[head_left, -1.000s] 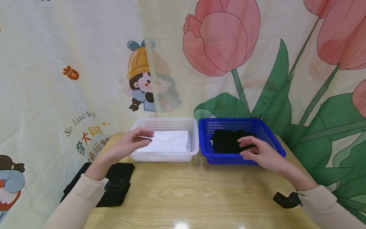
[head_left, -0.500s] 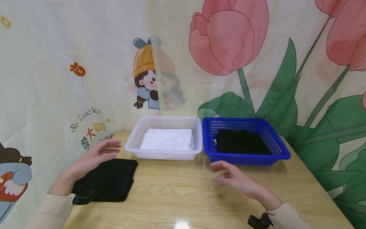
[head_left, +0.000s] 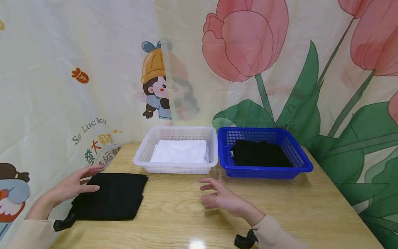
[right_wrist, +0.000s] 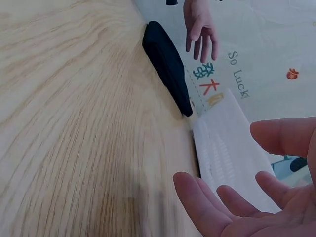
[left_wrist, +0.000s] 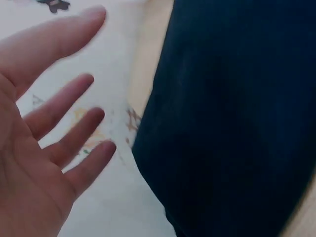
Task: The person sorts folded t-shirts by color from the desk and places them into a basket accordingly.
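A folded black cloth (head_left: 112, 197) lies flat at the left of the table. Over its left edge hovers my left hand (head_left: 69, 186), fingers spread and holding nothing; the left wrist view has the hand (left_wrist: 44, 128) beside the dark cloth (left_wrist: 227, 118). My right hand (head_left: 225, 199) hangs above the wood in front of the baskets, its fingers loosely bent around nothing. Folded white cloth (head_left: 180, 151) rests in the white basket (head_left: 177, 168). In the blue basket (head_left: 264, 172) is folded black cloth (head_left: 261, 154) with a small white tag at its left side.
The two baskets stand side by side at the back of the wooden table (head_left: 174, 221). Behind them hangs a printed curtain (head_left: 118, 62) with tulips and cartoon figures. Black wrist cameras (head_left: 245, 239) sit on both wrists.
My left hand has moved left and down from the white basket to the black cloth. My right hand has come away from the blue basket, toward the left and nearer.
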